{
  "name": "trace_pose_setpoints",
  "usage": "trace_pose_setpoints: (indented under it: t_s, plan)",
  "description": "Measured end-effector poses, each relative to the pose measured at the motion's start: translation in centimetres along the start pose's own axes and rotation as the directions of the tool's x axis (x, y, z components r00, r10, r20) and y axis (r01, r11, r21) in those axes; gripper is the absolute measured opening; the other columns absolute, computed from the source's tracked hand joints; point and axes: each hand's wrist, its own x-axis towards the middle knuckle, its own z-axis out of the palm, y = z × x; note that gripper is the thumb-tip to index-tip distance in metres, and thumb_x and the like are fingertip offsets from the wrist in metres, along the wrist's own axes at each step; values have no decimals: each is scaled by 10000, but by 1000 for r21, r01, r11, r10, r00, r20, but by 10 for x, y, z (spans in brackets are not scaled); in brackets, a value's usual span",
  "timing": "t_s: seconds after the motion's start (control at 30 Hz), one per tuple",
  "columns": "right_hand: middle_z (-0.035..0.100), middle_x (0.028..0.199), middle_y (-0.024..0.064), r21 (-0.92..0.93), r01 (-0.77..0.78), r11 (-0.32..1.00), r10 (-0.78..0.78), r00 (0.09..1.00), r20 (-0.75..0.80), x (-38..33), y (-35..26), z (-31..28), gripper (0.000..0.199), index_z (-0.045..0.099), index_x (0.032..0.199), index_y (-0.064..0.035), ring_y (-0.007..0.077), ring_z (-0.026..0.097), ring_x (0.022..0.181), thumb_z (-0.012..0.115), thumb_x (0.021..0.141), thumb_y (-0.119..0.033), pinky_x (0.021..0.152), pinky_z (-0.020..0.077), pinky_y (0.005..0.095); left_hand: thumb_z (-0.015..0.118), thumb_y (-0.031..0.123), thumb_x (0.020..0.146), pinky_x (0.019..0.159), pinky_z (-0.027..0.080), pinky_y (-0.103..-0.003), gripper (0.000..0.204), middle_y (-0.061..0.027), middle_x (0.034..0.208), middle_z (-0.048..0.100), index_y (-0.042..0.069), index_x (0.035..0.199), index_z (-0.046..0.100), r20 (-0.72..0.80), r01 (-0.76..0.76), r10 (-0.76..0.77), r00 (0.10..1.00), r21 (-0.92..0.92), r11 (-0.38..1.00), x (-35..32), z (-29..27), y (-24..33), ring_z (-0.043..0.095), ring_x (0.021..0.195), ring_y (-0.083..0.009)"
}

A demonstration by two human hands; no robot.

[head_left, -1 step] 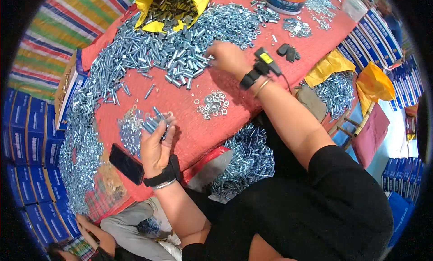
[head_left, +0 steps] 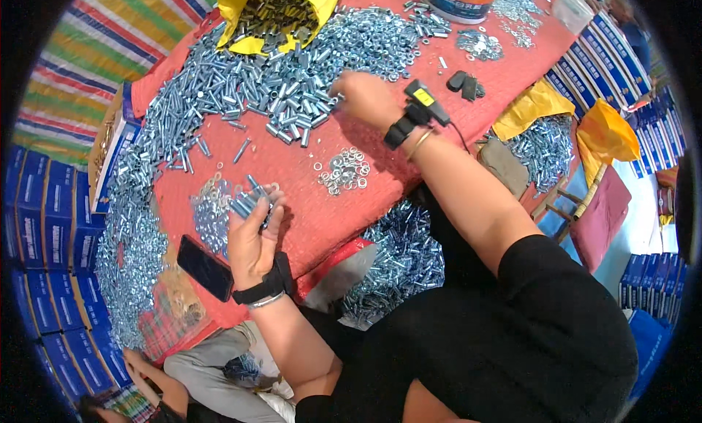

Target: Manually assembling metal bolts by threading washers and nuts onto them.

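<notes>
My left hand (head_left: pixel 256 236) is closed around several silvery bolts (head_left: pixel 252 198), which stick out past its fingers above the red-covered table (head_left: pixel 274 156). My right hand (head_left: pixel 363 97) is at the near edge of a pile of metal sleeves (head_left: pixel 300 116), its fingers bent together. Whatever lies between those fingertips is too small or hidden to name. Below that hand is a small heap of ring washers (head_left: pixel 344 171). Flat washers (head_left: pixel 212 214) lie close to my left hand, and a black phone (head_left: pixel 205 266) rests beside its wrist.
Nuts (head_left: pixel 380 43) and more bolts (head_left: pixel 183 116) spread across the far side. A yellow bag (head_left: pixel 322 2) of darker metal parts and a bucket (head_left: pixel 461 2) stand at the back. Blue boxes (head_left: pixel 44 218) are stacked at left. Below the table edge is a heap of bolts (head_left: pixel 398 269).
My right hand has shifted very slightly left along the edge of the sleeves. My left hand stays in place with the bolts.
</notes>
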Motion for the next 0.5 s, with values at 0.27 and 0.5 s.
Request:
trace_pose_setpoints:
  t_s: [0.27, 0.5]
  plan:
    - [530, 777, 103, 22, 127, 992, -127, 992, -1, -8, -12, 5, 158, 654, 779, -92, 303, 578, 779, 698, 635, -138, 659, 477, 413, 582, 36, 881, 776, 578, -274, 239, -161, 980, 631, -68, 1089, 527, 16, 5, -5, 1000, 22, 1000, 0, 7, -5, 655, 886, -229]
    - [521, 777, 114, -25, 207, 978, -207, 978, 15, -7, -21, 12, 139, 578, 684, -36, 313, 571, 776, 670, 658, -137, 659, 480, 416, 572, 39, 881, 782, 558, -329, 222, -168, 994, 635, -53, 1079, 529, -81, 45, -39, 996, 66, 997, -7, 9, -4, 651, 905, -264]
